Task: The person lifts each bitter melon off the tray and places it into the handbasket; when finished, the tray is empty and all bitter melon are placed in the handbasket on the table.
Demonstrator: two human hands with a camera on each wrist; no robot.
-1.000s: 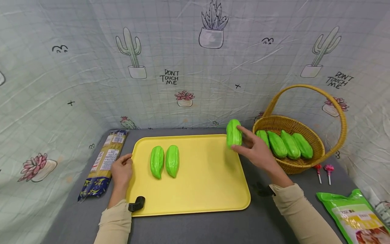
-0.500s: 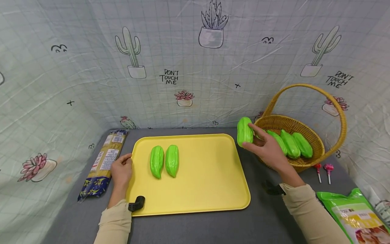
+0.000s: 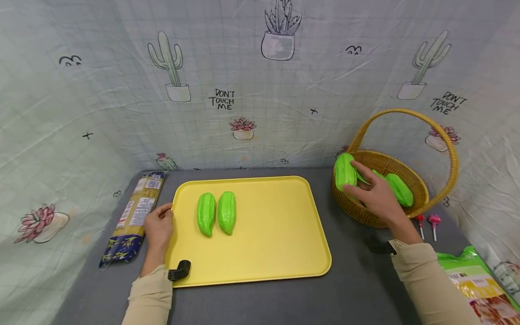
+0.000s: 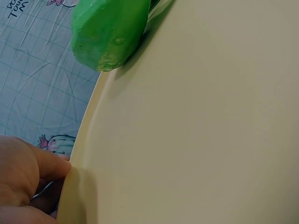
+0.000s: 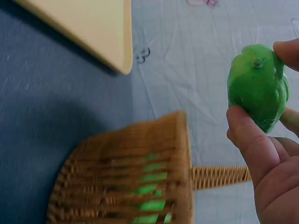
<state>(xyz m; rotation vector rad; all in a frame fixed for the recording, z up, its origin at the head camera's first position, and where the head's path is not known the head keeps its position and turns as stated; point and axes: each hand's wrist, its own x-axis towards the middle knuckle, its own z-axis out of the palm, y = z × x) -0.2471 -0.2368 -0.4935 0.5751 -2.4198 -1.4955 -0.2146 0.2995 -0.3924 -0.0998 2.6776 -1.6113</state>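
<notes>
My L grip (image 3: pixel 159 229) is at left, fingers (image 3: pixel 164 209) curled in a pinch; L forearm (image 3: pixel 148 292), sleeved, reaches approx. straight from near to far. My R grip (image 3: pixel 376 193) is up at far right, thumb (image 3: pixel 354 191) opp. fingers, wider pinch; R forearm (image 3: pixel 431 276), also sleeved, slants in from near right.

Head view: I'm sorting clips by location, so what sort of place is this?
Likely a makeshift recording booth: a creased, cactus-printed sheet rises behind and beside the gray table, which bears a yellow tray and wicker basket.
</notes>
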